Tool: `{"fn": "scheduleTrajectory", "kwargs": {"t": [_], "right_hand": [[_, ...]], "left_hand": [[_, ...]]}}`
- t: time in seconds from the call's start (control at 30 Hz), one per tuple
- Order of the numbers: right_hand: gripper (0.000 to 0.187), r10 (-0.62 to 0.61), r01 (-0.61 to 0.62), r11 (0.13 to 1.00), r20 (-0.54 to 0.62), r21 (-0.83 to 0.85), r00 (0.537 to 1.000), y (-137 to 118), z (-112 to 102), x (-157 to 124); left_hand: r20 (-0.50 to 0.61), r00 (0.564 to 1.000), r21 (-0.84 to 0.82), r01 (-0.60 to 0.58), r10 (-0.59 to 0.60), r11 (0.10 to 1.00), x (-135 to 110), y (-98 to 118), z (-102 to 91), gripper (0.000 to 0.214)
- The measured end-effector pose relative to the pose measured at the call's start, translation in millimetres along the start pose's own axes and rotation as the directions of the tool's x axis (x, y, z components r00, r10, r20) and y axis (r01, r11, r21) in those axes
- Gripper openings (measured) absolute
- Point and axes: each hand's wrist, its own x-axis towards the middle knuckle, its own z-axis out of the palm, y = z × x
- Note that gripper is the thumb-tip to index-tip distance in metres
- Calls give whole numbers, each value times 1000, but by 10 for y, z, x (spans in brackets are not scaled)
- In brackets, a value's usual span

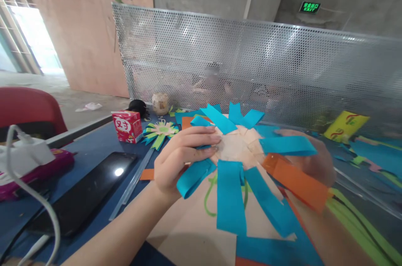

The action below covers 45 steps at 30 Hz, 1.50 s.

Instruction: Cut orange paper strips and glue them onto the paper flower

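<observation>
In front of me is a paper flower with a pale round centre and blue looped strips radiating from it. My left hand is closed on its left side, the fingertips pressing on the pale centre. My right hand is at the right side, blurred and partly behind a blue strip. Its fingers are hidden, so its grip is unclear. An orange paper strip runs from the flower's centre across to the right hand. Under the flower lie pale paper sheets and blue paper.
On the left are a black phone, a white charger with cable, a red box and a smaller paper flower. A jar stands behind. A perforated metal screen borders the table; a yellow packet is right.
</observation>
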Motion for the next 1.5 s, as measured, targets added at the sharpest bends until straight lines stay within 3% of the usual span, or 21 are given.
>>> {"fn": "scheduleTrajectory", "kwargs": {"t": [0.13, 0.23, 0.3, 0.4, 0.47, 0.5, 0.57, 0.63, 0.67, 0.77, 0.83, 0.9, 1.0, 1.1, 1.27, 1.4, 1.5], "right_hand": [[21, -81, 83, 996, -87, 24, 993, 21, -50, 114], [42, -79, 89, 995, -171, 52, 982, 28, -61, 140], [44, -71, 76, 997, -146, 25, 987, 35, -51, 116], [31, -38, 38, 994, -3, -106, 999, 84, -23, 56], [34, 1, 8, 984, 47, -180, 999, 161, -5, 23], [39, 15, -3, 978, 57, -207, 998, 212, 1, 10], [47, 6, 18, 963, 87, -268, 996, 325, 9, -13], [51, -3, 69, 941, 196, -331, 981, 432, 12, -37], [51, 9, 84, 933, 256, -350, 967, 478, 15, -51], [46, 109, 5, 945, 331, -326, 937, 567, 29, -87], [36, 265, -200, 956, 336, -214, 904, 583, 43, -95], [32, 426, -455, 890, 360, -5, 830, 570, 62, -88], [42, 531, -674, 698, 456, 243, 714, 509, 103, -75], [38, 609, -762, 617, 495, 195, 620, 434, 159, -86], [41, 752, -869, 469, 445, 155, 485, 401, 240, -148], [43, 783, -907, 388, 461, 161, 417, 431, 288, -188], [41, 784, -907, 394, 461, 150, 417, 443, 316, -212]], "left_hand": [[19, 994, 3, -104, 104, 995, 3, -62, -2, 4], [42, 995, -29, -94, 95, 995, -14, -90, -7, 12], [68, 996, -62, -58, 62, 996, -22, -91, -11, 15], [61, 998, -131, 6, 2, 991, -20, -91, -2, 9], [-32, 983, -174, 175, -183, 969, -8, -117, 22, 6], [-89, 942, -216, 299, -324, 929, 0, -139, 36, 6], [-102, 786, -353, 545, -610, 761, 18, -197, 59, 15], [-27, 635, -475, 671, -772, 569, 35, -258, 65, 29], [13, 583, -507, 704, -813, 497, 41, -284, 62, 33], [98, 477, -530, 768, -873, 360, 38, -344, 39, 32], [151, 430, -529, 796, -890, 295, 19, -376, 28, 32], [203, 390, -504, 828, -898, 245, -14, -408, 29, 32], [255, 371, -424, 873, -893, 242, -84, -452, 56, 32], [296, 366, -336, 905, -882, 263, -153, -480, 97, 33], [332, 362, -264, 922, -871, 283, -201, -503, 134, 34], [379, 404, -261, 910, -832, 323, -191, -470, 147, 34], [403, 415, -218, 909, -816, 354, -179, -419, 162, 35]]}}
